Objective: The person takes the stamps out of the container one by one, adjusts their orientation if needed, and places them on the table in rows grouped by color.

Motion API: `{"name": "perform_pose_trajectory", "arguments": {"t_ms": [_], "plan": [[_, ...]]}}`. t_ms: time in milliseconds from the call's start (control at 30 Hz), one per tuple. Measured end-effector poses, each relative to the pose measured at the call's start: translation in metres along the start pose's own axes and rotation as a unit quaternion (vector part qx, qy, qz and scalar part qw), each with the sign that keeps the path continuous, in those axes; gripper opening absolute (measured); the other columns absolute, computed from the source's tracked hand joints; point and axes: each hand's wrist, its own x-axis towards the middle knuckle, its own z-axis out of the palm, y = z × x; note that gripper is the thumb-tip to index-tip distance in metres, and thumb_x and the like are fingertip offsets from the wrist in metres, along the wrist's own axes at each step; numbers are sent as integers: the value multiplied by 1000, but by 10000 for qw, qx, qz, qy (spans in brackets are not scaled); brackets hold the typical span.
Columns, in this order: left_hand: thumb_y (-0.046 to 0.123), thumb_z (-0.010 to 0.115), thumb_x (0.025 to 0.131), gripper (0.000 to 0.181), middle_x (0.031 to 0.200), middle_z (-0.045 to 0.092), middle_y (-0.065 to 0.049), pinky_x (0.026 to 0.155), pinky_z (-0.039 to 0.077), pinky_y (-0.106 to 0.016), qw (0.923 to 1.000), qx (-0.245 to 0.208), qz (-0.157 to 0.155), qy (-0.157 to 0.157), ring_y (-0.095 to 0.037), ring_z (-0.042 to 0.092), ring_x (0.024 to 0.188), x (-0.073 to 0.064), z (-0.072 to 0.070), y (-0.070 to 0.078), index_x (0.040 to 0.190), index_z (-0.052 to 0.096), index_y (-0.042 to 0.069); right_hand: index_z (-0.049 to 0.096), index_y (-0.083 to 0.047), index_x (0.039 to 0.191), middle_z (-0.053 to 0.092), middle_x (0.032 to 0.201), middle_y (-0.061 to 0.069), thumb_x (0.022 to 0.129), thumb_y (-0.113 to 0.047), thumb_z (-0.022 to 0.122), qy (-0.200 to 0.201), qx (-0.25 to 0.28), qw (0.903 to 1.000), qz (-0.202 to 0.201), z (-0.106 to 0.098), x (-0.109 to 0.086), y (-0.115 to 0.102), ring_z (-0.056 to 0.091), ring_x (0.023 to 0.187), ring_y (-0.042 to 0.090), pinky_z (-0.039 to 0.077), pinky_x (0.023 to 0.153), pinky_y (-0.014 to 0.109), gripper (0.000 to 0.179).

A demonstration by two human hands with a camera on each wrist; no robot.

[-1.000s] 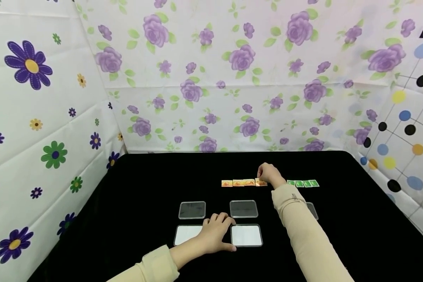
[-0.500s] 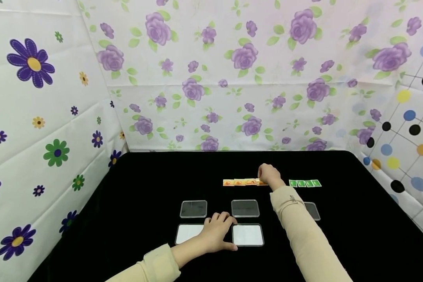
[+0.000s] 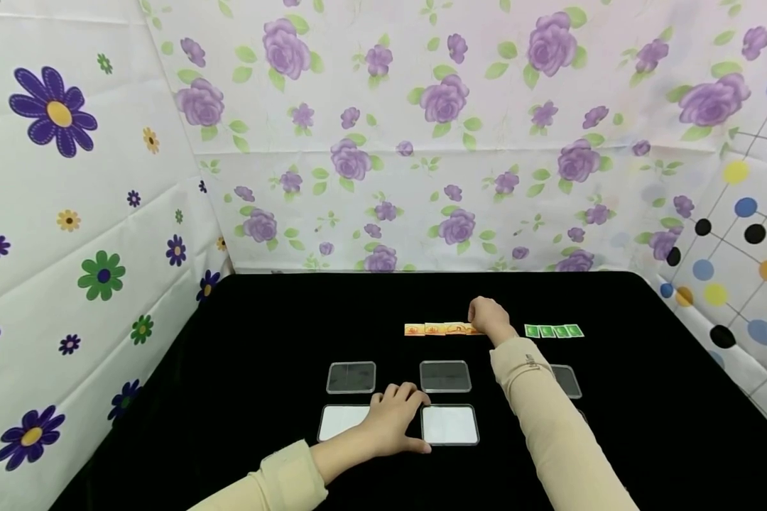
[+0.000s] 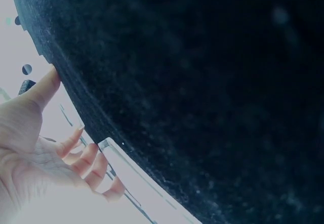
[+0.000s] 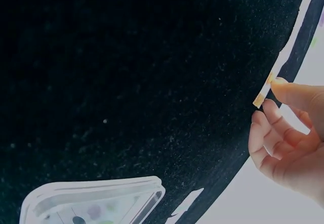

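Toward the back of the black table, small orange cards [image 3: 436,329] lie side by side in a row. My right hand [image 3: 488,319] is at the row's right end, fingers curled, partly covering the last orange card. In the right wrist view, the thumb and index finger of the right hand [image 5: 286,127] pinch the end of that card [image 5: 259,99]. My left hand [image 3: 393,424] has its fingers spread between two clear-rimmed cases with white inside; a fingertip and the thumb are right at the edge of the right-hand case [image 3: 450,425], and the forearm overlaps the left-hand case [image 3: 339,420].
Several green cards [image 3: 553,331] form a row right of the right hand. Two clear cases, one on the left [image 3: 351,377] and one in the middle [image 3: 444,376], stand behind the white ones. Another clear case [image 3: 566,381] is partly hidden by the right sleeve [image 3: 550,411].
The right hand has shifted slightly over the last orange card and now covers more of it. My left hand keeps its place. The head view has moved a little.
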Motion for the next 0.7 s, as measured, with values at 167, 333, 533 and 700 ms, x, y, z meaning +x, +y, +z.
{"name": "perform_pose_trajectory", "arguments": {"t_ms": [167,333,533,700], "plan": [[47,78,71,66,131,47,-6,87,41,-47,10000,-41,-7,-17,-25,44,115,1,0,1,123,51,17,61,-1,78,59,74,11,83,8,53,-151,367,9992,-54,-6,-6,1,49,63,21,38,57,30,14],[47,78,71,65,130,47,-7,87,41,-48,10000,8,-20,-5,-26,44,114,1,0,1,123,51,17,63,3,90,62,89,17,84,6,55,-443,748,9960,-193,-8,-2,8,52,68,22,44,63,32,10],[46,78,71,66,130,47,-8,86,41,-48,10000,13,-4,4,-26,44,114,0,0,2,123,51,16,62,4,99,62,88,18,85,0,60,-854,846,9914,-517,-9,5,20,55,68,20,47,65,31,14],[45,78,72,65,129,47,-8,86,41,-47,10000,10,47,51,-26,45,114,0,1,4,123,51,15,60,5,106,62,95,20,86,-2,61,-1162,964,9864,-643,-16,5,25,55,72,20,45,63,30,21]]}}
